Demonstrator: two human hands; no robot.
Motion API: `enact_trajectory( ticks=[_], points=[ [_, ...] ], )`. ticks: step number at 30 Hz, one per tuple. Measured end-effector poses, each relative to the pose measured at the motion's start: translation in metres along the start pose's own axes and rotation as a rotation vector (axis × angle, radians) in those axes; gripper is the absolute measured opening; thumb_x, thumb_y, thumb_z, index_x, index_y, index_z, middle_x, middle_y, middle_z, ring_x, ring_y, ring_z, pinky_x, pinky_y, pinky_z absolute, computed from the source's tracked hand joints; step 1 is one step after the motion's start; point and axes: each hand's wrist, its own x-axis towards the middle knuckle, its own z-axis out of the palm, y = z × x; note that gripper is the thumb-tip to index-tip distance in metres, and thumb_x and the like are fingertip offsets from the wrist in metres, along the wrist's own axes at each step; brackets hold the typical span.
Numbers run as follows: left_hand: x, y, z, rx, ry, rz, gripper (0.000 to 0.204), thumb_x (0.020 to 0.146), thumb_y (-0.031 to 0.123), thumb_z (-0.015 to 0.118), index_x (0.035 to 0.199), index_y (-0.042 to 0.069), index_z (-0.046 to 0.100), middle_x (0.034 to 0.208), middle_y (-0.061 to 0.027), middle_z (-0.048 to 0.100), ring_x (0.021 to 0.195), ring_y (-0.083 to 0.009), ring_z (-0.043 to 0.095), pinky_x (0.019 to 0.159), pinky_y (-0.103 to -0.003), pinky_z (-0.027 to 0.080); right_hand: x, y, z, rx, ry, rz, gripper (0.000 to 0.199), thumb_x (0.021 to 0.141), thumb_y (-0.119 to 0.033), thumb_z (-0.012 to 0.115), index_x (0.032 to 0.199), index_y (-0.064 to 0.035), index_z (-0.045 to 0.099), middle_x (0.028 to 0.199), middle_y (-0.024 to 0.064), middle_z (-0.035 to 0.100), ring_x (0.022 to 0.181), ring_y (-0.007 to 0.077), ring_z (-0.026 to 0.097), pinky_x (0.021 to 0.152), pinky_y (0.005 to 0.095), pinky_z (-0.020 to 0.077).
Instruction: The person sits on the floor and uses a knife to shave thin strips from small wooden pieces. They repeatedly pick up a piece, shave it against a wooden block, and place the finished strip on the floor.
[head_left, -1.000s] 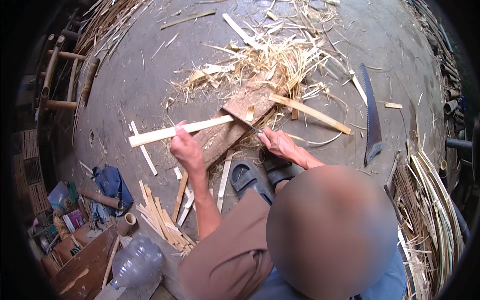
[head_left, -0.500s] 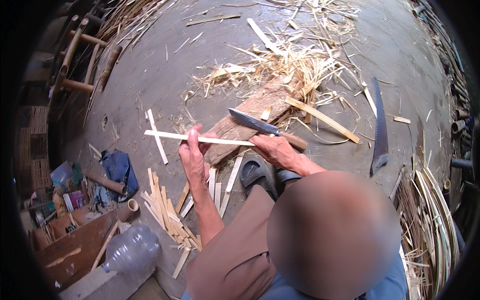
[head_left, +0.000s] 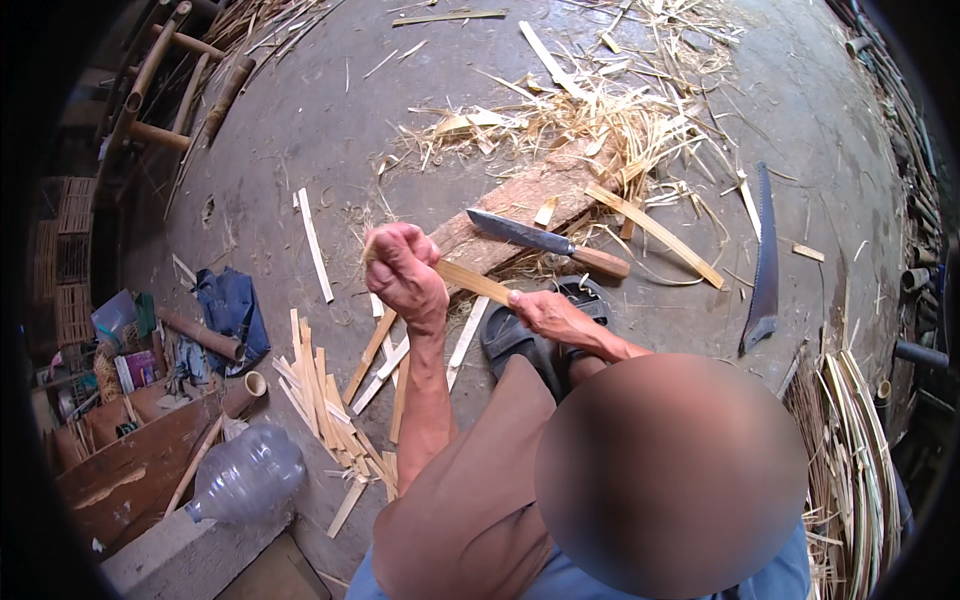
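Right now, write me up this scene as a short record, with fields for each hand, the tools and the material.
Left hand: fingers closed around a flat strip
Right hand: holding the same strip
Knife: blade on the plank, handle past its near edge
Saw: on the floor, right of the plank
Shavings: heaped at the plank's far end

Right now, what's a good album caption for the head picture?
A strip held between left grip and right grip, knife lying across a board.

Left head-worn fisheye; looks down on floor [head_left: 280, 140] from near overhead.
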Motion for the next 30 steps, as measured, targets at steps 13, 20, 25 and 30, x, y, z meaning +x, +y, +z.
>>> enact_trajectory(
  ticks=[13, 20, 25, 30],
  points=[
    [-0.077, -0.040, -0.021, -0.061, -0.376, -0.717, 0.028, 0.104, 0.024, 0.050, 0.126, 0.006, 0.051, 0.092, -0.0094, 0.063, 0.074, -0.0151, 0.061, 0.064, -0.027, 0.053, -0.007, -0.031, 0.002, 0.427, 0.021, -0.051, 0.060, 0.105, -0.054, 0.032, 0.086, -0.0047, 0.060, 0.068, 0.0010, 0.056, 0.064, 0.0135, 0.054, 0.059, 0.0300, 0.0465],
    [-0.074, -0.005, -0.102, -0.059, -0.305, -1.074, 0.023, 0.104, 0.013, 0.040, 0.125, 0.007, 0.044, 0.074, -0.0044, 0.053, 0.056, -0.0123, 0.052, 0.049, -0.025, 0.048, 0.004, 0.066, -0.073, -1.009, 0.616, -0.218, 0.047, 0.091, -0.040, 0.063, 0.125, -0.0106, 0.052, 0.119, 0.0167, 0.056, 0.112, 0.0362, 0.054, 0.094, 0.0533, 0.0421],
    [-0.083, 0.022, -0.135, -0.230, -0.418, -1.396, 0.042, 0.091, 0.001, 0.041, 0.132, 0.003, 0.042, 0.090, -0.0095, 0.054, 0.063, -0.0140, 0.052, 0.050, -0.025, 0.045, 0.007, 0.102, -0.096, -0.948, 0.467, -0.266, 0.040, 0.093, -0.033, 0.062, 0.124, -0.0090, 0.052, 0.102, 0.0165, 0.058, 0.086, 0.0365, 0.063, 0.075, 0.0496, 0.0496],
    [-0.098, 0.023, -0.167, -0.154, -0.430, -1.482, 0.025, 0.097, 0.007, 0.047, 0.120, -0.001, 0.051, 0.098, -0.0100, 0.057, 0.070, -0.0146, 0.058, 0.055, -0.028, 0.053, -0.043, 0.060, -0.082, -0.550, 0.457, -0.038, 0.035, 0.098, -0.035, 0.055, 0.121, -0.0095, 0.052, 0.093, 0.0201, 0.066, 0.085, 0.0407, 0.066, 0.069, 0.0492, 0.0527]
  ],
)
